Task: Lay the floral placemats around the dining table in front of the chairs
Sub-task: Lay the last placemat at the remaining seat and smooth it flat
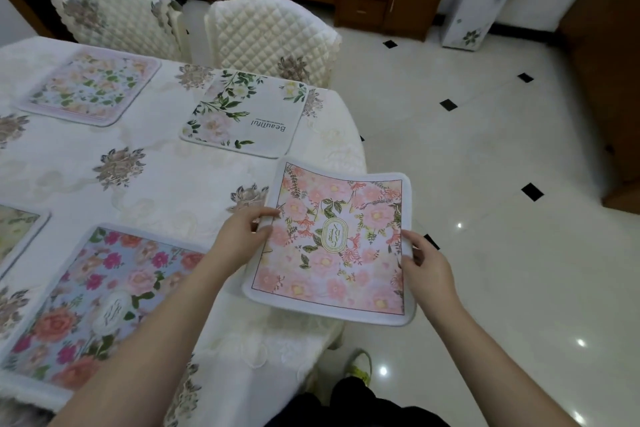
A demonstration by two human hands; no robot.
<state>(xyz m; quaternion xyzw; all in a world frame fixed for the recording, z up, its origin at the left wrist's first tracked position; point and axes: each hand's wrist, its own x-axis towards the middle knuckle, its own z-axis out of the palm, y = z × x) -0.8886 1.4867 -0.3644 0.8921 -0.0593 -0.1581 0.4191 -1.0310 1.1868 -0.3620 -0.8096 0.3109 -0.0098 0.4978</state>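
The pink placemat [332, 246] is held between both hands at the right-hand end of the dining table [166, 180], roughly half of it over the cloth and half projecting past the table's right edge above the tiled floor [502, 253]. Its left border is pinched by the left hand [242, 236], thumb on top and fingers curled beneath; its right border is gripped by the right hand [424, 265], which hangs clear of the table. The mat's printed label runs away from the person, and the mat appears slightly bowed, though whether its near-left corner already rests on the cloth cannot be told. The bare cloth to be covered lies to the left of the mat, so a leftward shift would be called for; the left hand is the nearer to that spot. Room there is bounded by the white "Beautiful" placemat [242, 114] just beyond and the blue placemat [97, 305] just to the near left; the table's rounded corner is the edge to be watched. A lilac placemat [90, 85] is laid before the far chair [114, 10], with a second chair [270, 31] beside it.
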